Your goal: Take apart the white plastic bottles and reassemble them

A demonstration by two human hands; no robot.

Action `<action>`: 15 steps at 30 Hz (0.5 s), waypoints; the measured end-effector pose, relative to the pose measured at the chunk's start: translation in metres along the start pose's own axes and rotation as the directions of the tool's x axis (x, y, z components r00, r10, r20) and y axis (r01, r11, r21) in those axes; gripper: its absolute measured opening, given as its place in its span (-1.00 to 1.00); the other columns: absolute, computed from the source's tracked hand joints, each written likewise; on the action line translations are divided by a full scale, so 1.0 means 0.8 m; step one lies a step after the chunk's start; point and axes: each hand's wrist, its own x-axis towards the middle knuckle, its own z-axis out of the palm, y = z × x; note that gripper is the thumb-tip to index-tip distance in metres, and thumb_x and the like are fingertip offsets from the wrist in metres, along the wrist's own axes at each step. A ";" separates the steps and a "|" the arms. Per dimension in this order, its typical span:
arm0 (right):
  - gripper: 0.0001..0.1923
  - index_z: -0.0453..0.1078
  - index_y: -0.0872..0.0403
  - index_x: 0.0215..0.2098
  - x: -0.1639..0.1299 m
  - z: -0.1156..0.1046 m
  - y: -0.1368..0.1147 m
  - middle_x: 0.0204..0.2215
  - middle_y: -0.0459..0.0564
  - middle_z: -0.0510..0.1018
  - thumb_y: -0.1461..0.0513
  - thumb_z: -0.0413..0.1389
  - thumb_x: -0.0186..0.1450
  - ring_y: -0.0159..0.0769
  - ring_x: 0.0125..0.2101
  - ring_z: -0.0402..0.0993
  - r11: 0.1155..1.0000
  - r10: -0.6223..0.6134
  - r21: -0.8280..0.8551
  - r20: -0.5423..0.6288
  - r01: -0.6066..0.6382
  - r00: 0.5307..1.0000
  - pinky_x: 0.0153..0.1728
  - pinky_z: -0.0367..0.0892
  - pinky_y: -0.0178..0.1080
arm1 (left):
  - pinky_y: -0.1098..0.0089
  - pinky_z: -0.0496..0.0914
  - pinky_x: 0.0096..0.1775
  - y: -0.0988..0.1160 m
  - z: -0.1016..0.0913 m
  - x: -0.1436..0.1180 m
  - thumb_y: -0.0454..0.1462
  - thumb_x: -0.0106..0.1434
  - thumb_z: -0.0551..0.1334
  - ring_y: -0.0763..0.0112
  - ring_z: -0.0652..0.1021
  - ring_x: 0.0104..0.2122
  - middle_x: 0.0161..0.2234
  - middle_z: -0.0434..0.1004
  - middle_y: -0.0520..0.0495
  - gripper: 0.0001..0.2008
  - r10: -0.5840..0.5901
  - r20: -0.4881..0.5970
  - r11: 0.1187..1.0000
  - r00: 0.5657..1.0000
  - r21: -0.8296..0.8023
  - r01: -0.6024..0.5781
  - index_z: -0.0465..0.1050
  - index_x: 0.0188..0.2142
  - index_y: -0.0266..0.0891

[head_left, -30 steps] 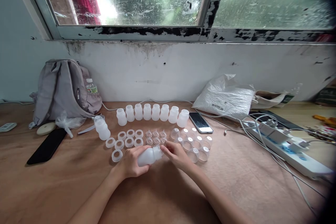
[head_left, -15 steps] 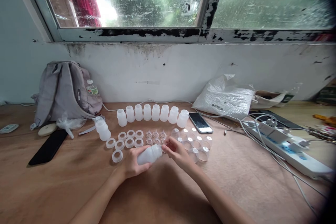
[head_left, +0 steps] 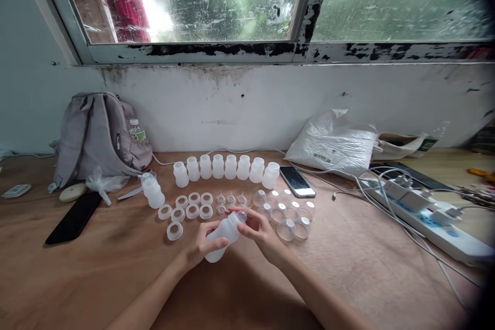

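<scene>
My left hand is wrapped round the body of a frosted white baby bottle, which tilts with its top up and to the right. The fingers of my right hand are closed about the bottle's top end, where a clear tip shows between them. Just beyond lie small clear nipples in rows, partly hidden by my right hand. White collar rings lie to their left. Several clear caps stand to the right of my right hand.
A curved row of open frosted bottles stands at the back, with more bottles at the left. Around them are a phone, a black case, a backpack, a silvery bag and a power strip with cables.
The bottle has tilted more upright, its base dropping toward me. My right hand's fingers have moved from the bottle's tip to spread round its top. The view has shifted slightly.
</scene>
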 end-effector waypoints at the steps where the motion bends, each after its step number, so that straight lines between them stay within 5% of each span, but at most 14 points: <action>1: -0.65 0.33 0.03 -0.15 0.000 0.000 0.000 -0.18 0.04 0.44 0.12 0.16 0.10 -0.20 -0.17 0.34 1.000 0.000 -0.017 -0.039 -0.001 0.999 -0.17 0.25 -0.17 | 0.49 0.22 -0.50 0.000 0.003 0.000 -0.08 0.02 0.21 0.46 0.36 -0.52 -0.51 0.36 0.00 -0.61 0.029 -0.032 0.999 0.999 0.034 -0.028 0.39 -0.25 -0.36; 5: -0.62 0.38 0.06 -0.17 0.003 -0.004 -0.004 -0.23 0.05 0.48 0.09 0.17 0.07 -0.16 -0.19 0.35 0.999 0.014 -0.027 -0.093 -0.017 0.996 -0.17 0.25 -0.15 | 0.48 0.25 -0.45 -0.003 0.014 0.000 -0.11 0.01 0.24 0.45 0.38 -0.47 -0.44 0.37 -0.03 -0.59 -0.019 -0.105 0.999 0.994 -0.042 0.015 0.36 -0.19 -0.33; 10: -0.53 0.31 0.05 -0.04 0.004 -0.009 -0.010 -0.13 0.09 0.43 0.09 0.15 0.09 -0.17 -0.20 0.36 0.996 0.047 0.077 0.062 -0.052 0.997 -0.26 0.28 -0.18 | 0.49 0.23 -0.60 -0.005 0.013 -0.001 0.01 0.11 0.07 0.48 0.40 -0.60 -0.42 0.41 -0.15 -0.55 -0.229 0.140 0.884 0.963 -0.385 0.266 0.35 -0.28 -0.38; 15: -0.57 0.31 0.03 -0.04 0.001 -0.008 -0.004 -0.16 0.05 0.45 0.12 0.14 0.12 -0.21 -0.18 0.35 1.000 0.004 0.028 0.001 -0.004 1.000 -0.18 0.26 -0.19 | 0.51 0.21 -0.57 0.001 0.014 -0.003 -0.02 0.07 0.17 0.49 0.40 -0.57 -0.46 0.40 -0.12 -0.60 -0.194 0.030 0.939 0.981 -0.286 0.194 0.36 -0.34 -0.37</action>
